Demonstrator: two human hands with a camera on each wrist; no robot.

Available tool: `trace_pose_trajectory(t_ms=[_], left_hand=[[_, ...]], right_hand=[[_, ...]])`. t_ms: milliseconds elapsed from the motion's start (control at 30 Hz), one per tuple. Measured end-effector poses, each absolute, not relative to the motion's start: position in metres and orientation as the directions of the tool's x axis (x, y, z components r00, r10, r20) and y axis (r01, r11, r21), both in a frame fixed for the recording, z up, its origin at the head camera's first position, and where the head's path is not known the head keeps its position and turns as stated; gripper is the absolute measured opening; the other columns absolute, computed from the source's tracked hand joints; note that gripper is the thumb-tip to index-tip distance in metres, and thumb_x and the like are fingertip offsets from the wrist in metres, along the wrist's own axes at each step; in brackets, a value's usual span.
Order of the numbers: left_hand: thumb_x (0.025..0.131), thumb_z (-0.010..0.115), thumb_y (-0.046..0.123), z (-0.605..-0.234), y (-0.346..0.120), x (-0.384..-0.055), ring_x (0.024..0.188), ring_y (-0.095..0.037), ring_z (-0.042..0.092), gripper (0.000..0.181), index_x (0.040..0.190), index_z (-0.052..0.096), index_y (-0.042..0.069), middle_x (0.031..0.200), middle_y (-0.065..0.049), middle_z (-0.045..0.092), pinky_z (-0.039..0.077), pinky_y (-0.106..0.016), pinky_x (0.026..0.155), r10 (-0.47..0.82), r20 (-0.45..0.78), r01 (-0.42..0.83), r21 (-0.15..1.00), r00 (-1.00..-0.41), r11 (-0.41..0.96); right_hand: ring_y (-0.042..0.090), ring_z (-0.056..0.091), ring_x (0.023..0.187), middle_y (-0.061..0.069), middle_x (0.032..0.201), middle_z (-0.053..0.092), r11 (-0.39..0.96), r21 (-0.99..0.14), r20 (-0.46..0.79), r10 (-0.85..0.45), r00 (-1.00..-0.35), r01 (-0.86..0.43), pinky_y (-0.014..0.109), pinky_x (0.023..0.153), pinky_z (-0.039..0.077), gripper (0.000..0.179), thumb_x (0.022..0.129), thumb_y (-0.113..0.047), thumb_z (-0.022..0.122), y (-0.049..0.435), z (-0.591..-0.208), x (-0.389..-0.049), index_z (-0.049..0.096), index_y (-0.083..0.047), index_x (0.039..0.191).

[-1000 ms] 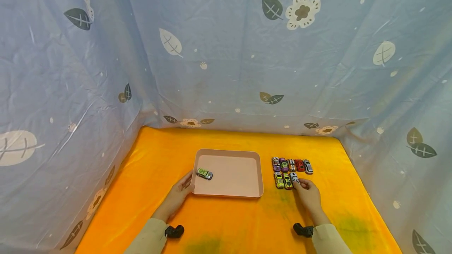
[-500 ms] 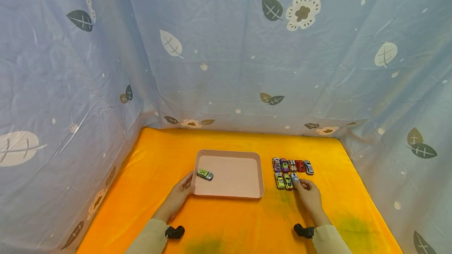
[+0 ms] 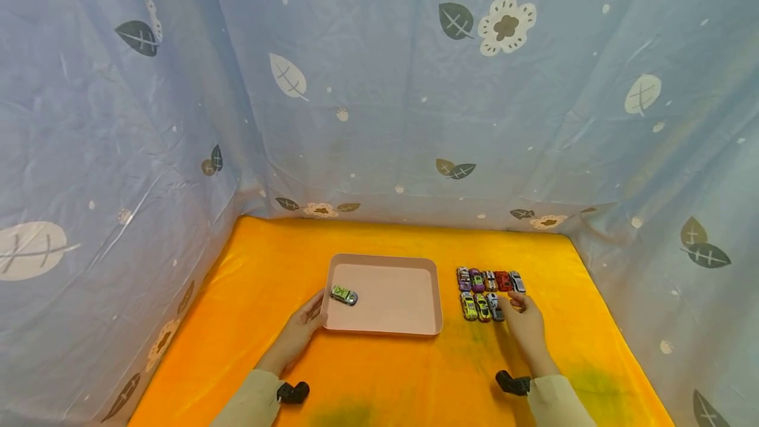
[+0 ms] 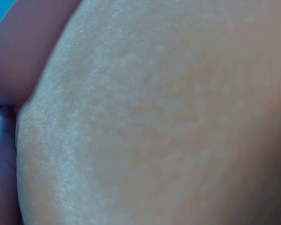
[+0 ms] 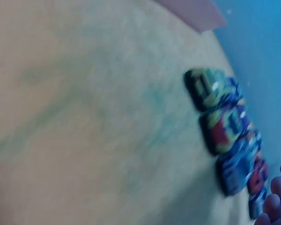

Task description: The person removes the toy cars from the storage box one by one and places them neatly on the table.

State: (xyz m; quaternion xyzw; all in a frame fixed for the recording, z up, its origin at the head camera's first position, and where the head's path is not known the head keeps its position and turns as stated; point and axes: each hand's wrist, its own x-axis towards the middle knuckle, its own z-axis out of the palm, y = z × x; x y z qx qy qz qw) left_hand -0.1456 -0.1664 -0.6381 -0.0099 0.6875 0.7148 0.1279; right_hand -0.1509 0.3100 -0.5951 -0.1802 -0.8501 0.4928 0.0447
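Note:
My left hand holds the left wall of a shallow pink tray, its thumb by the front corner. A green toy car lies inside the tray near that hand. To the tray's right, toy cars stand in two rows. The front row has a yellow car, a yellow car with black and red marks and a grey car. Just right of the grey car is my right hand, fingers loosely bent and holding nothing. The right wrist view shows its fingers apart from the cars.
The back row holds several cars, among them a purple and green one, a red one and a silver one. Yellow-orange cloth covers the table. Blue patterned curtains hang behind and at both sides.
My right hand has let go of the grey car and shifted slightly right, uncovering more of it. The left hand, tray and green car keep their places.

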Motion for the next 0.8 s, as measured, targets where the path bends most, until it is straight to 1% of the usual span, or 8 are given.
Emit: trace_pose_trajectory(t_ms=[100, 233, 333, 467, 500, 633, 733, 800], left_hand=[[0.099, 0.056, 0.011, -0.639, -0.167, -0.146, 0.140, -0.029, 0.030, 0.060, 0.153, 0.031, 0.019, 0.154, -0.010, 0.031, 0.034, -0.038, 0.107, 0.167, -0.183, -0.190, 0.981, -0.969, -0.024], [0.099, 0.055, 0.010, -0.639, -0.168, -0.146, 0.140, -0.030, 0.029, 0.060, 0.153, 0.031, 0.017, 0.155, -0.012, 0.030, 0.034, -0.038, 0.107, 0.174, -0.176, -0.183, 0.983, -0.969, -0.024], [0.099, 0.055, 0.011, -0.637, -0.167, -0.145, 0.141, -0.029, 0.029, 0.060, 0.153, 0.031, 0.018, 0.155, -0.011, 0.030, 0.033, -0.040, 0.108, 0.173, -0.180, -0.187, 0.982, -0.968, -0.023], [0.099, 0.055, 0.011, -0.633, -0.165, -0.144, 0.141, -0.029, 0.028, 0.060, 0.153, 0.031, 0.019, 0.155, -0.010, 0.030, 0.030, -0.044, 0.110, 0.168, -0.184, -0.189, 0.982, -0.968, -0.013], [0.099, 0.055, 0.012, -0.633, -0.165, -0.144, 0.141, -0.029, 0.028, 0.060, 0.153, 0.031, 0.019, 0.155, -0.010, 0.029, 0.030, -0.044, 0.110, 0.169, -0.183, -0.187, 0.982, -0.969, -0.012], [0.099, 0.055, 0.011, -0.634, -0.166, -0.144, 0.140, -0.030, 0.030, 0.059, 0.153, 0.031, 0.018, 0.155, -0.011, 0.030, 0.031, -0.043, 0.109, 0.171, -0.182, -0.188, 0.982, -0.968, -0.021], [0.099, 0.056, 0.012, -0.634, -0.166, -0.144, 0.140, -0.030, 0.030, 0.060, 0.153, 0.032, 0.019, 0.155, -0.011, 0.030, 0.032, -0.042, 0.109, 0.170, -0.189, -0.194, 0.981, -0.967, -0.017], [0.099, 0.056, 0.014, -0.634, -0.166, -0.144, 0.140, -0.029, 0.029, 0.060, 0.153, 0.031, 0.021, 0.155, -0.010, 0.030, 0.033, -0.042, 0.108, 0.166, -0.202, -0.206, 0.979, -0.965, -0.003]], right_hand=[[0.028, 0.045, 0.103, 0.017, 0.124, 0.049, 0.488, -0.849, -0.043, 0.322, -0.946, 0.205, 0.032, 0.073, 0.045, 0.055, 0.096, -0.041, 0.059, 0.301, -0.587, -0.158, 0.051, -0.003, 0.134], [0.027, 0.043, 0.103, 0.016, 0.125, 0.049, 0.507, -0.851, 0.001, 0.262, -0.965, 0.137, 0.037, 0.078, 0.042, 0.059, 0.094, -0.046, 0.059, 0.287, -0.577, -0.164, 0.051, -0.003, 0.134], [0.026, 0.042, 0.103, 0.016, 0.127, 0.048, 0.497, -0.861, 0.011, 0.227, -0.974, 0.106, 0.038, 0.078, 0.042, 0.060, 0.093, -0.047, 0.060, 0.276, -0.569, -0.168, 0.051, -0.004, 0.134], [0.024, 0.043, 0.097, 0.015, 0.123, 0.050, 0.508, -0.859, 0.048, 0.206, -0.977, 0.065, 0.036, 0.075, 0.043, 0.053, 0.094, -0.040, 0.063, 0.258, -0.560, -0.174, 0.054, -0.004, 0.132], [0.024, 0.044, 0.096, 0.016, 0.122, 0.050, 0.509, -0.859, 0.057, 0.204, -0.977, 0.056, 0.037, 0.076, 0.042, 0.051, 0.094, -0.038, 0.063, 0.254, -0.558, -0.176, 0.054, -0.004, 0.131], [0.027, 0.045, 0.100, 0.016, 0.123, 0.050, 0.490, -0.871, 0.073, 0.176, -0.982, 0.023, 0.040, 0.083, 0.041, 0.048, 0.093, -0.037, 0.064, 0.236, -0.552, -0.181, 0.055, -0.006, 0.129], [0.030, 0.047, 0.104, 0.016, 0.123, 0.051, 0.476, -0.879, 0.086, 0.148, -0.985, -0.005, 0.042, 0.084, 0.042, 0.047, 0.093, -0.037, 0.065, 0.223, -0.547, -0.184, 0.056, -0.006, 0.128], [0.031, 0.048, 0.102, 0.016, 0.121, 0.051, 0.480, -0.877, 0.103, 0.125, -0.987, -0.031, 0.041, 0.083, 0.043, 0.046, 0.092, -0.034, 0.066, 0.214, -0.546, -0.186, 0.057, -0.006, 0.127]])
